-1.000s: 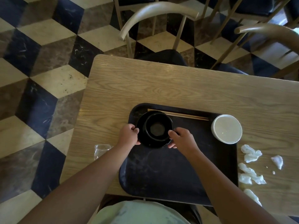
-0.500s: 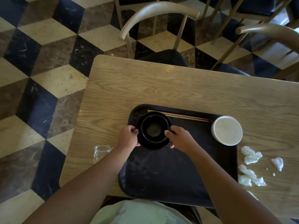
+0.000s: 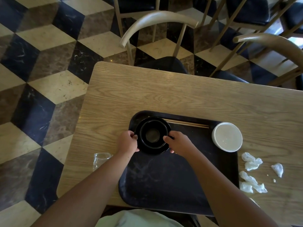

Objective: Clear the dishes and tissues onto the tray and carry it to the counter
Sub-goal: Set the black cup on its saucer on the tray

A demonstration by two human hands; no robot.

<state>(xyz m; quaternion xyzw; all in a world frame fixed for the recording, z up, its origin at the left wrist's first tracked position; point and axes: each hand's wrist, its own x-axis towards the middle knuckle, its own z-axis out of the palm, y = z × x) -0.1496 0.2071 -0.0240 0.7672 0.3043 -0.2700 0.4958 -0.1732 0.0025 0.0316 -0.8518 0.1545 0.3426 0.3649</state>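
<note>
No legible text, label, brand, number or sign anywhere in the head view. Black tray (image 3: 172,181): plain surface, scuffed, unmarked. Black bowl (image 3: 153,134) and white bowl (image 3: 227,136): no print. Chopsticks (image 3: 185,124): bare wood. Clear wrapper (image 3: 100,159) at the table edge: possibly printed, but too small and glary to read. Wooden table (image 3: 164,95): grain only.

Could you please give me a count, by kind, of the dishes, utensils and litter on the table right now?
Black bowls, stacked: 2
White bowl: 1
Chopsticks: 1 pair
Crumpled tissues: about 4 pieces in view
Clear plastic wrapper: 1
Tray: 1
Total: about 10, counting the chopsticks as one
</note>
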